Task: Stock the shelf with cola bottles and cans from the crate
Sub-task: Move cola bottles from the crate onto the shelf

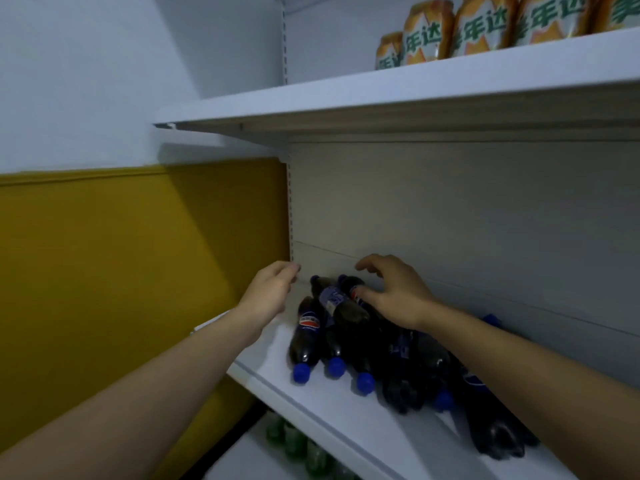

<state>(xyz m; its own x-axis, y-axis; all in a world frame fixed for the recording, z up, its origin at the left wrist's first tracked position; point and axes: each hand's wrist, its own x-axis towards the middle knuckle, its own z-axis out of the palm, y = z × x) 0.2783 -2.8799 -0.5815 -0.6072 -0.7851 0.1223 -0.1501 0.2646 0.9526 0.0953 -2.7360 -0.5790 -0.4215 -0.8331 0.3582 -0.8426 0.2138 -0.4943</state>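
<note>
Reaching both forearms in, right hand (pixel 394 292) resting slack-fingered on heaped cola bottles (pixel 341 306) to steady them, left hand (pixel 272 292) hovering released just beside.

You are in a small shop: white metal display shelving (pixel 398 95) on slotted uprights, orange drink bottles (pixel 485 26) ranked on the upper board, cola bottles (pixel 308 330) on the middle shelf, green bottles (pixel 294 443) lower down, a mustard-and-white wall (pixel 121 254) left.

We saw dark plastic cola bottles with blue caps (pixel 341 327) lying piled on the white metal shelf (pixel 346 420). Our right hand (pixel 391 292) rested on them; our left hand (pixel 272 292) hovered beside, fingers relaxed.
</note>
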